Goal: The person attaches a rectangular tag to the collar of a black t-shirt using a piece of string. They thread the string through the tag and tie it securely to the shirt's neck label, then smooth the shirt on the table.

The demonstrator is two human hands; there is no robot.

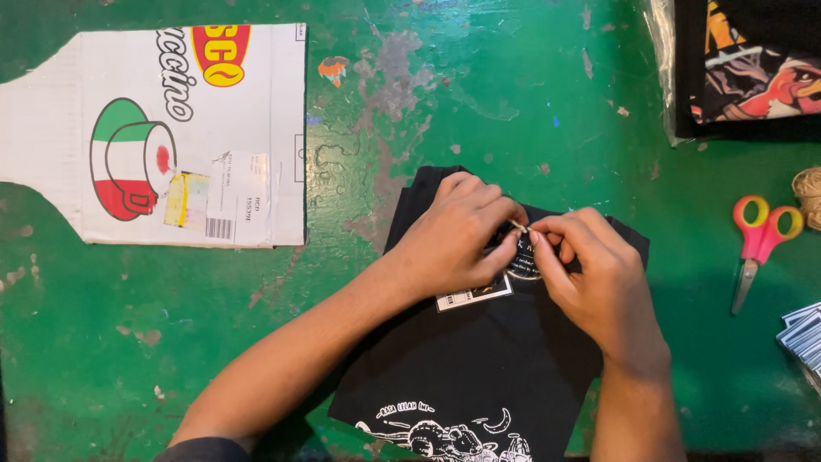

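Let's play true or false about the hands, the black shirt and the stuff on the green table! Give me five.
1. Both hands, the left hand and the right hand, are pinching a thin light string over the black shirt. True.
2. The scissors have blue handles. False: the handles are red and yellow.
3. The scissors lie on the green table to the right of the shirt, and no hand touches them. True.
4. The flattened cardboard box lies on top of the shirt. False: it lies apart from it, at the upper left of the table.
5. The shirt is plain black. False: it has a white print near the bottom edge.
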